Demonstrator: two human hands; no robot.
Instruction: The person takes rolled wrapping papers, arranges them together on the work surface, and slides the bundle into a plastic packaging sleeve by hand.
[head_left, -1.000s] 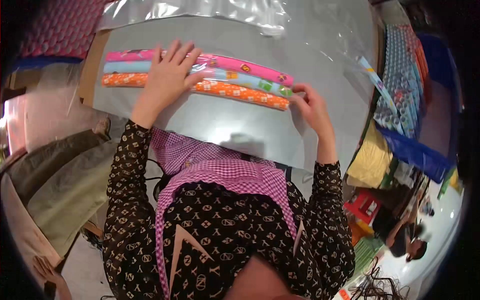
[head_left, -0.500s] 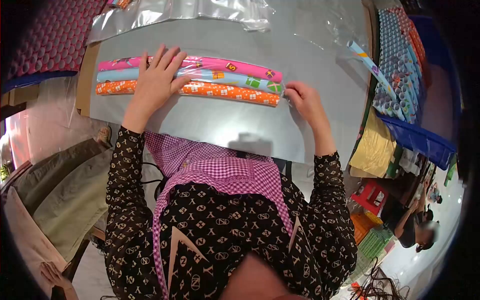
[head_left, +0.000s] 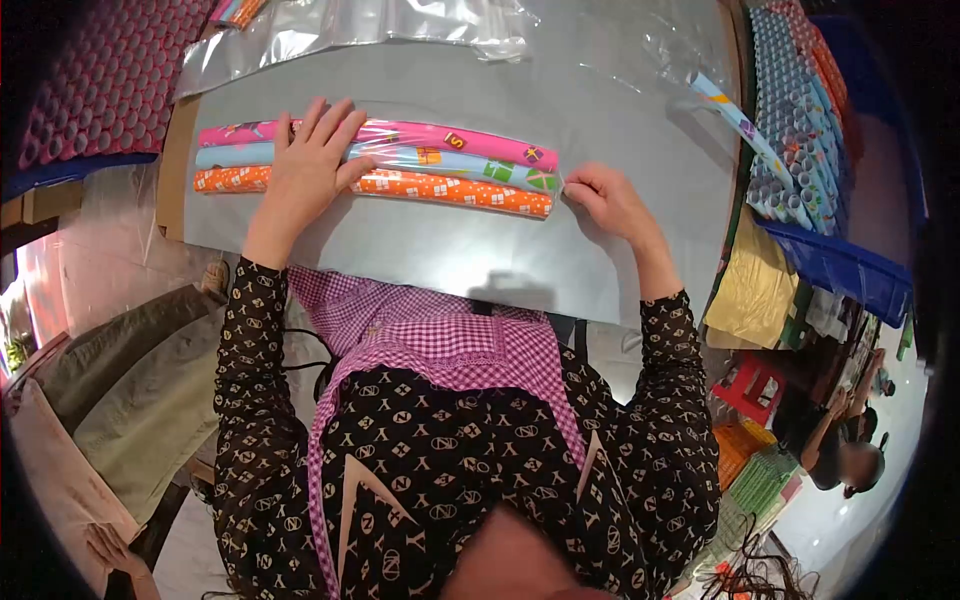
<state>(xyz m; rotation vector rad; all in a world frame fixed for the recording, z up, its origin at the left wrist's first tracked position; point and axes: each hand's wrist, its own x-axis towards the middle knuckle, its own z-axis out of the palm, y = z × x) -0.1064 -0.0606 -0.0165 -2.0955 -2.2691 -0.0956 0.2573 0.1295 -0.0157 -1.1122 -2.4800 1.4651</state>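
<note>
Three patterned rolls, a pink one point(head_left: 480, 145), a light blue one point(head_left: 465, 166) and an orange one point(head_left: 450, 191), lie side by side in clear plastic film on the grey table point(head_left: 400, 245). My left hand point(head_left: 308, 170) rests flat across them left of their middle, fingers spread. Just beyond their right end, my right hand point(head_left: 608, 200) is closed, thumb and forefinger pinching what looks like the edge of the clear film.
Clear plastic sleeves point(head_left: 350, 28) lie at the table's far edge. On the right, a blue crate point(head_left: 840, 270) holds many rolls, one leaning out point(head_left: 740, 125). Pink rolls point(head_left: 100, 90) are stacked at far left. Other people point(head_left: 115, 550) are at the lower left and right.
My right hand has drawn slightly away from the rolls' end, its fingers closing in a pinch. My left hand stays on the rolls. The whole view has shifted a little.
</note>
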